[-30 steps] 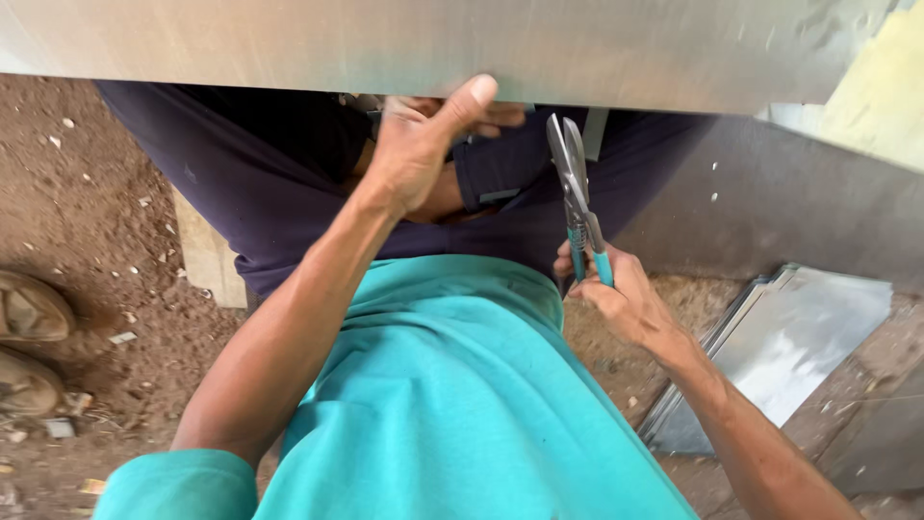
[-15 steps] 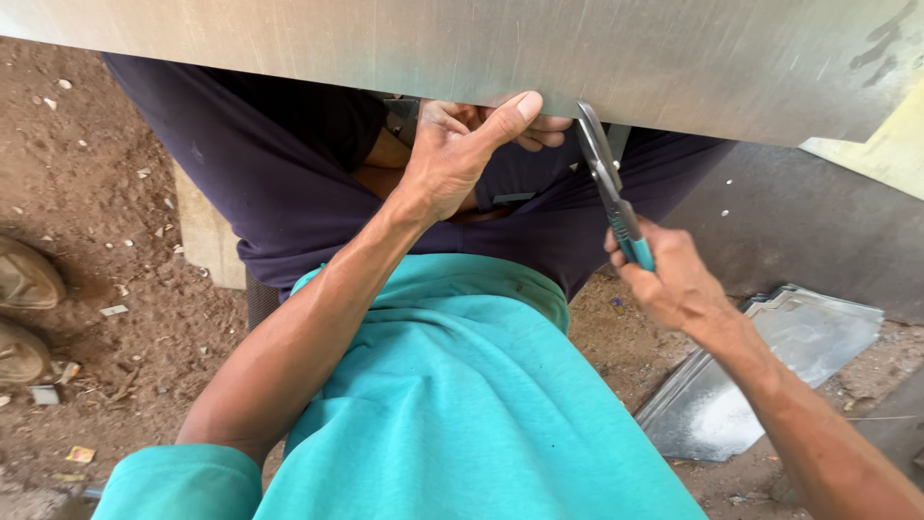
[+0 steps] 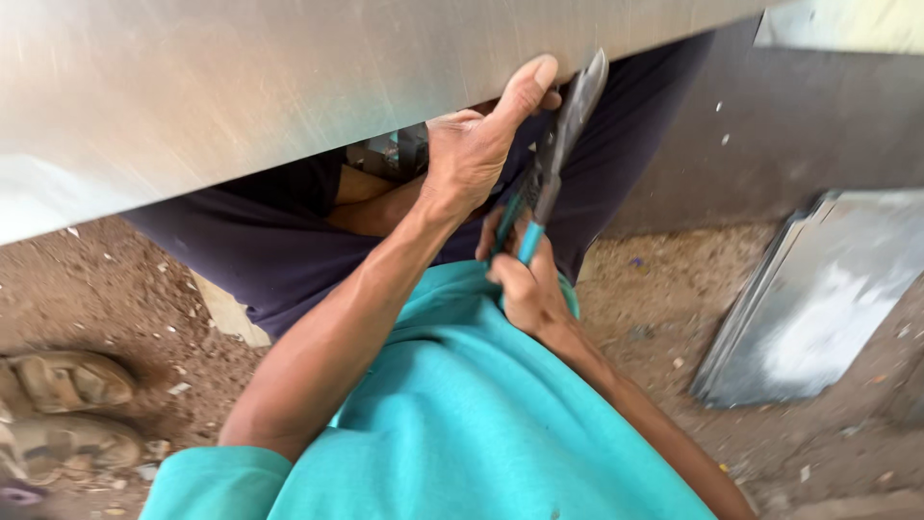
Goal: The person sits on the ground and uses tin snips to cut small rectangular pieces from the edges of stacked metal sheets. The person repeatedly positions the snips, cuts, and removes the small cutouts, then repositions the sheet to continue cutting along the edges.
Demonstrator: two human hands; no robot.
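The teal-handled metal tin snips (image 3: 551, 169) stand steeply, long axis running from the handles low near the lap up to the blade tip, which points up and slightly right at the lower edge of the large shiny sheet of metal (image 3: 241, 87). The right hand (image 3: 525, 284) is closed around the handles. The left hand (image 3: 476, 144) grips the sheet's edge, thumb pressed flat upon it. Flat metal sheets (image 3: 818, 299) lie stacked on the dirt ground (image 3: 664, 299), well apart.
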